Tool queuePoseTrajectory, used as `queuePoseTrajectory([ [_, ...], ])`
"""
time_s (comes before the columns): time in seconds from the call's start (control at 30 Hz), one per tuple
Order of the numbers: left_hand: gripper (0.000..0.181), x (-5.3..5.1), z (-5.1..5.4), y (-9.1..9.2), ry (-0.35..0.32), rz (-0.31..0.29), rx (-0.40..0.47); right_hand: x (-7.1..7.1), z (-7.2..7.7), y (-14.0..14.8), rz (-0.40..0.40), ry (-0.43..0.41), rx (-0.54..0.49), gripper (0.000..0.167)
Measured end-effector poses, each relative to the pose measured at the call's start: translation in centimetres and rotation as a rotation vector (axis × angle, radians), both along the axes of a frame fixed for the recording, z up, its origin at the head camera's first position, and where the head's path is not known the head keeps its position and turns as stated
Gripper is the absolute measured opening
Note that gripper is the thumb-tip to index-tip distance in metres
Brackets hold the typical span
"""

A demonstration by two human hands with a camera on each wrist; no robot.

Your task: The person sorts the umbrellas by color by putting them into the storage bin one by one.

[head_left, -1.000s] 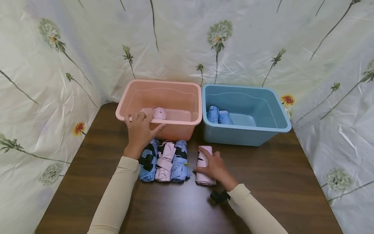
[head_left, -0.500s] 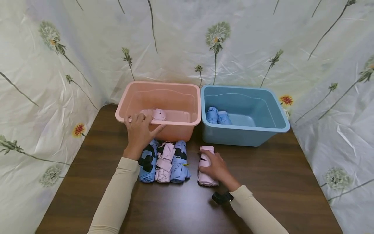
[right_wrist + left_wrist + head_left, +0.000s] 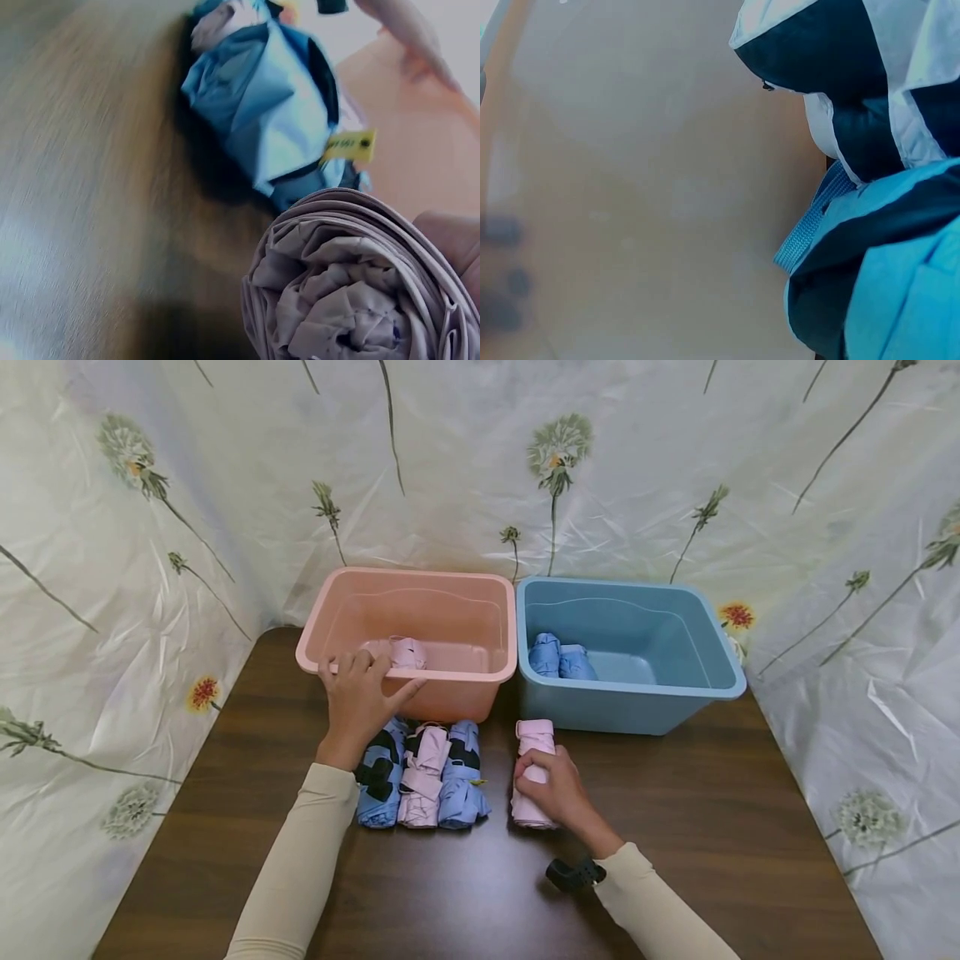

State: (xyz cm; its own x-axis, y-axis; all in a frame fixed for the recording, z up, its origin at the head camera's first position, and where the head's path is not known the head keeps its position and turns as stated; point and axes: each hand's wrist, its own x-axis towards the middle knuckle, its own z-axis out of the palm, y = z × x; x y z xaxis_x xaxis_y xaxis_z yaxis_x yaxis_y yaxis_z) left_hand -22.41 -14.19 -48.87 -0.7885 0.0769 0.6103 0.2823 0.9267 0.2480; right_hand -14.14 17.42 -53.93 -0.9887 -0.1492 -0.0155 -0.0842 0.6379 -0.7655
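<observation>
My left hand holds the front rim of the pink plastic bin, fingers over the edge and thumb outside. With my right hand I grip a rolled pink fabric bundle around its middle. Its spiral end, the pink roll, fills the lower part of the right wrist view. Left of it lie a blue roll with black straps, a pink roll and another blue roll, side by side. A yellow tag hangs from the nearer blue roll.
A blue plastic bin stands right of the pink one, with two blue rolls inside. A pink roll lies in the pink bin. Both bins stand on a dark wooden table, before a flower-printed sheet.
My right hand has closed around the pink roll and moved it slightly right and away from me, seemingly raising it a little. My left hand has stayed on the bin's rim.
</observation>
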Motion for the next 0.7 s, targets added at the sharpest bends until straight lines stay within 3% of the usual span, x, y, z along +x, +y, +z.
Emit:
queuePoseTrajectory([
  [0.3, 0.068, 0.0, 0.0, 0.0, 0.0, 0.0, 0.006, 0.5, 2.6, -1.3, -0.012, 0.016, -0.125, 0.012],
  [0.5, 0.068, 0.1, 0.1, 0.0, -0.004, -0.006, 0.01, 0.7, 4.0, -1.7, 0.02, -0.011, -0.21, 0.04],
  [0.7, 0.07, 0.2, 0.1, 0.1, -0.003, -0.011, 0.015, 0.6, 5.2, -1.7, 0.127, -0.055, -0.453, 0.066],
])
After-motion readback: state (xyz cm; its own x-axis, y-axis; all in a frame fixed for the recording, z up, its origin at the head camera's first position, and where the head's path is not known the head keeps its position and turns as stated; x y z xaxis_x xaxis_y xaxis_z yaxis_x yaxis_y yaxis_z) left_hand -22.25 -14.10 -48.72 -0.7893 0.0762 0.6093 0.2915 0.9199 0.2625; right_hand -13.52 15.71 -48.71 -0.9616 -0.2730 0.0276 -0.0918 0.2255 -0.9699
